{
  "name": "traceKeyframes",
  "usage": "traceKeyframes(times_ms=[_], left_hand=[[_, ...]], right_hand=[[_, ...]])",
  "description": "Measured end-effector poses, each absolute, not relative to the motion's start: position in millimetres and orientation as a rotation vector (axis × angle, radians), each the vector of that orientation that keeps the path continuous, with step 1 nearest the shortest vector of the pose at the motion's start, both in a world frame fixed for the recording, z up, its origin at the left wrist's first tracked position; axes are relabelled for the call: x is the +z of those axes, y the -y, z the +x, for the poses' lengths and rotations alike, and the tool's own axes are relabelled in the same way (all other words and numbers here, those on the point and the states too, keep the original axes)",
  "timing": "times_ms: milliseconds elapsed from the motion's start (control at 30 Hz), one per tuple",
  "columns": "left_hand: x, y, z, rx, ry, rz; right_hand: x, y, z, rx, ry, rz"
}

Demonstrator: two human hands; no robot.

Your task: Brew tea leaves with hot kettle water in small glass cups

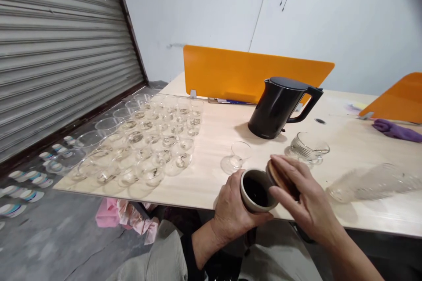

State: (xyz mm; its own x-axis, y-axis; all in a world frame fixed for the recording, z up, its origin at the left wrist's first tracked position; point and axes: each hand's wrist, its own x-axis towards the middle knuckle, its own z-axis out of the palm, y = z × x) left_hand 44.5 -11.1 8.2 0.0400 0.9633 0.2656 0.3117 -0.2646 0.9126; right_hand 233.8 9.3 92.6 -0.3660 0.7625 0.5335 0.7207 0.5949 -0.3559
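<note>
My left hand (pixel 231 206) wraps around a round ceramic canister (pixel 244 193) with a pale rim, held upright at the table's front edge; its inside looks dark. In my right hand (pixel 303 189) is a brown wooden lid (pixel 279 176), tilted on edge just right of the canister's mouth. A small clear cup (pixel 239 153) stands on the table beyond the canister. Behind my right hand sits a ribbed glass pitcher (pixel 301 144) with a handle. A black electric kettle (pixel 277 107) stands farther back.
Many clear cups (pixel 151 171) with small dark bits inside cover the table's left side. A clear ribbed bottle (pixel 372 184) lies at right. Orange dividers (pixel 224 72) stand at the back, and a purple cloth (pixel 397 131) lies at far right. Striped paper cups (pixel 29 194) are at lower left.
</note>
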Motion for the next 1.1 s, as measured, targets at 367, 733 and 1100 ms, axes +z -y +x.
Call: traceKeyframes(times_ms=[367,733,1100], left_hand=[[-10,3,57,1.285,-1.41,1.856],[-2,6,53,1.29,-1.33,1.78],[4,-2,-21,1.507,-1.314,1.762]], right_hand=[[86,-5,200,-0.006,2.563,-1.096],[73,-5,197,0.007,2.458,-1.124],[128,-37,247,-0.283,2.124,-1.148]])
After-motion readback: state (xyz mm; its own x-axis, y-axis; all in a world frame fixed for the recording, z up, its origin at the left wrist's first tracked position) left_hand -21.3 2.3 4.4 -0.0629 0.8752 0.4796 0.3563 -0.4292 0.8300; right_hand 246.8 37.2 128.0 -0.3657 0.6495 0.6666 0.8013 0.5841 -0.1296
